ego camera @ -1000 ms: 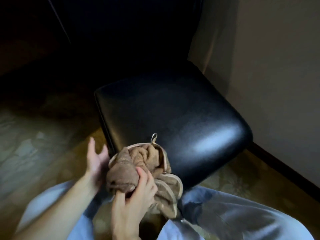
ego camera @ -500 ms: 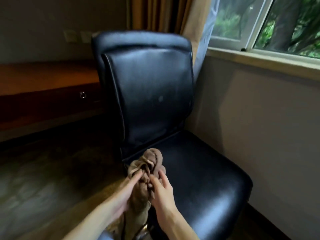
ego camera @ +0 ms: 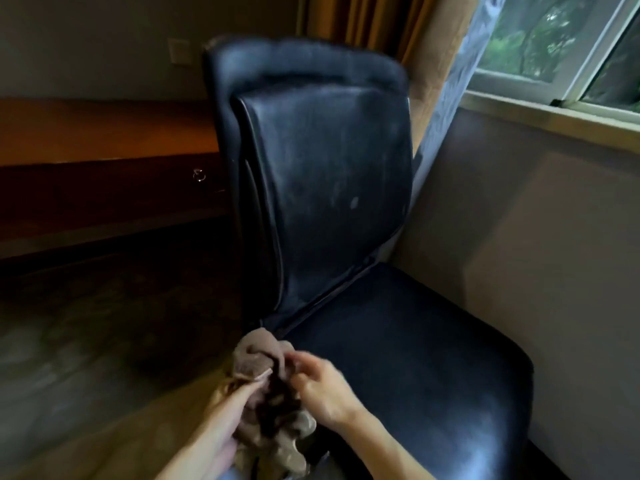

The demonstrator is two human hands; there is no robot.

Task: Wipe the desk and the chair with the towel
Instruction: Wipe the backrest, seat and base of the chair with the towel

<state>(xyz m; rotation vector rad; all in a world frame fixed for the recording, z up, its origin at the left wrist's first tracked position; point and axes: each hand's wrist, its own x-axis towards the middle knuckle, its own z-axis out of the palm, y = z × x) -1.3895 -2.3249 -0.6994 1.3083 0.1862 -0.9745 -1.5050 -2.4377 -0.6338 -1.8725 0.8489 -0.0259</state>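
Head view gives me the towel (ego camera: 258, 356) bunched at the near seat corner of the chair (ego camera: 415, 368), fingers of my left hand (ego camera: 233, 398) curled round it and my right hand (ego camera: 325, 389) pinching a fold, likely shaping a pad for wiping the backrest (ego camera: 329, 185).

No text, label, brand, number or sign can be read anywhere in view.

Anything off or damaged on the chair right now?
Chair backrest shows pale smudges and one light spot low down, likely dust or scuffs. Towel is bunched between the left hand and right hand.
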